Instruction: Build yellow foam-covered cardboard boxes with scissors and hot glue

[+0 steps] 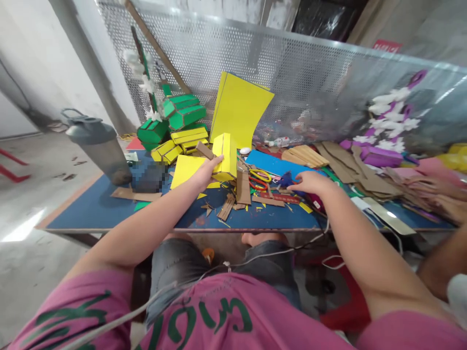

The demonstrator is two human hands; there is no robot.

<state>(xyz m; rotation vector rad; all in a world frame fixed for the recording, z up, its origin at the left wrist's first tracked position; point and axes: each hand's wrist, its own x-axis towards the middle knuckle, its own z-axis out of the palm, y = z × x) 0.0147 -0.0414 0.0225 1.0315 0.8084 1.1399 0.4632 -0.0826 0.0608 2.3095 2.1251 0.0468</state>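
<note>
My left hand [206, 172] grips a yellow paper-covered box [226, 156] that stands on the blue table [95, 209], fingers wrapped round its near side. My right hand [310, 182] lies palm down on the table among the clutter, its fingertips touching a small blue thing [286, 179] beside scissors with yellow and red handles [260, 179]. Whether those fingers close on anything is hidden. Cardboard strips [242, 187] and scraps lie between the two hands.
Green and yellow boxes [178, 121] are stacked at the back by a bent yellow sheet [239, 109] and a perforated metal screen [310, 73]. A grey shaker bottle [100, 143] stands at the left. Cardboard pieces [350, 167] and another person's hands [447, 197] are at the right.
</note>
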